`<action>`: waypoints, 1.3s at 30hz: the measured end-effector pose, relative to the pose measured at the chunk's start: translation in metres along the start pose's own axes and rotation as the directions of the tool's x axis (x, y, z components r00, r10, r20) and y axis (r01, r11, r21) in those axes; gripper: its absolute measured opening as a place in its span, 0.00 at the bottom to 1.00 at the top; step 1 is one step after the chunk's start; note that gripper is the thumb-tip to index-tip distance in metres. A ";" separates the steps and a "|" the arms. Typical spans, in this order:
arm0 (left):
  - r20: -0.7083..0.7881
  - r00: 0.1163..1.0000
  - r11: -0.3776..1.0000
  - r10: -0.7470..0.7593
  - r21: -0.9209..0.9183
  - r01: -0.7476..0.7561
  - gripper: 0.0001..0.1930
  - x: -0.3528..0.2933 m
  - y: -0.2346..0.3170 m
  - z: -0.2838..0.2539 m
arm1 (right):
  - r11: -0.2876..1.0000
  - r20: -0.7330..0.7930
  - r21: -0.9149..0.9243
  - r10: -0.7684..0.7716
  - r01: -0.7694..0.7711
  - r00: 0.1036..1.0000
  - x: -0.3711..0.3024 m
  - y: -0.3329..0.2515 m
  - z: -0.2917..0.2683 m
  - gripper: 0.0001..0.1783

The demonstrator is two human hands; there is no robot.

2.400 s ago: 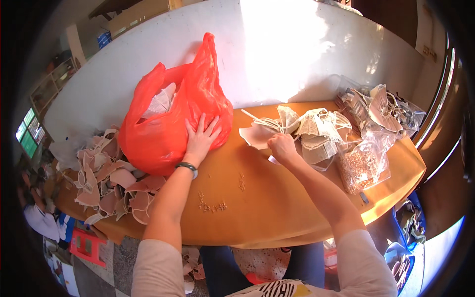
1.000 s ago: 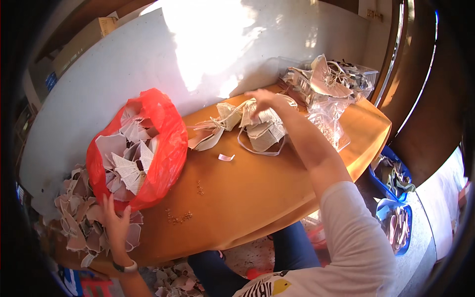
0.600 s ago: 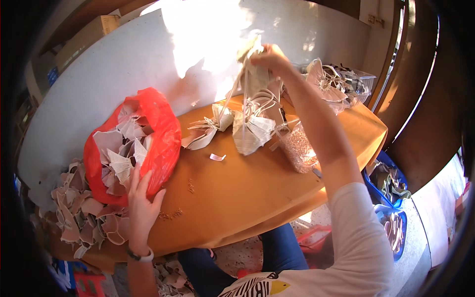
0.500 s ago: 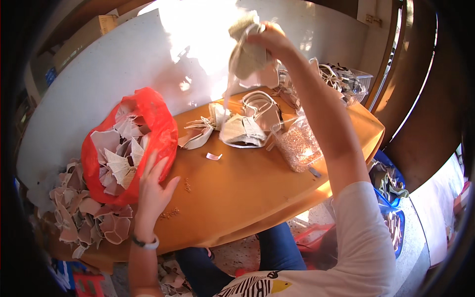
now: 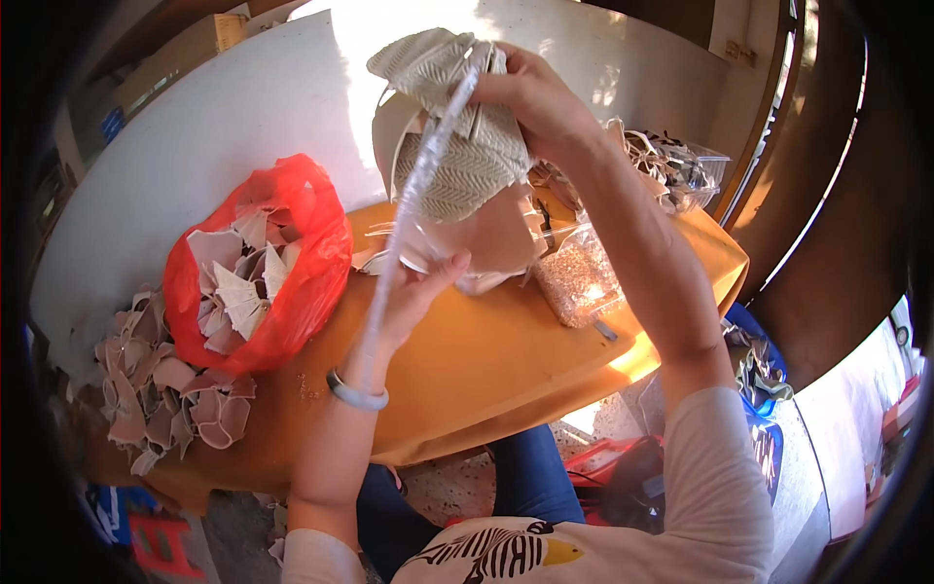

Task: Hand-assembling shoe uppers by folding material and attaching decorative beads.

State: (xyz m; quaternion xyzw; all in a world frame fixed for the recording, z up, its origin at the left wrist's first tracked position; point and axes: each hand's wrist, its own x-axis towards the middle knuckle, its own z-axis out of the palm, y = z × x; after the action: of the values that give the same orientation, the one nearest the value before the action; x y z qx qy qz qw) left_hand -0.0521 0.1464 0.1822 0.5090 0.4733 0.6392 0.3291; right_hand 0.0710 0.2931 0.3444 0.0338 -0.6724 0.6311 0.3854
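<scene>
My right hand is raised high and grips a bundle of beige textured shoe-upper pieces with a clear plastic strip hanging from it. My left hand reaches up under the bundle, fingers apart, touching its lower edge and the clear plastic. Below lies the orange table. To the left, a red plastic bag lies open, filled with pale cut pieces.
A heap of pinkish cut pieces lies at the table's left end. A clear bag of small grainy bits lies on the table's right half, with a clear box of scraps behind. A white wall stands beyond the table.
My right hand lifted the bundle from the table up toward my face. My left hand left the red bag and the heap and rose to meet the bundle from below.
</scene>
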 end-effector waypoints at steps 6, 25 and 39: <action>-0.207 0.970 0.991 -0.129 0.010 0.134 0.16 -0.098 -0.049 -0.012 | 0.953 -0.166 -0.303 -0.049 -0.003 0.985 0.014 0.025 -0.043 0.20; -0.727 0.416 0.764 -0.546 -0.230 0.602 0.23 -0.544 -0.098 -0.047 | 0.416 -0.179 -0.829 0.436 -0.374 0.882 0.014 0.201 -0.155 0.32; -0.479 0.818 0.907 -0.319 0.095 0.410 0.10 -0.397 0.034 -0.040 | 0.993 0.821 -0.116 0.116 -0.035 0.559 -0.246 0.154 0.174 0.21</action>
State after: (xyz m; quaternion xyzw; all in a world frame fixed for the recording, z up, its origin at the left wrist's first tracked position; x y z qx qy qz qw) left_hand 0.0165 -0.2345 0.0778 0.2750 0.6855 0.6154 0.2752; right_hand 0.0786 0.0638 0.0961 0.2794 -0.8019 0.5281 0.0001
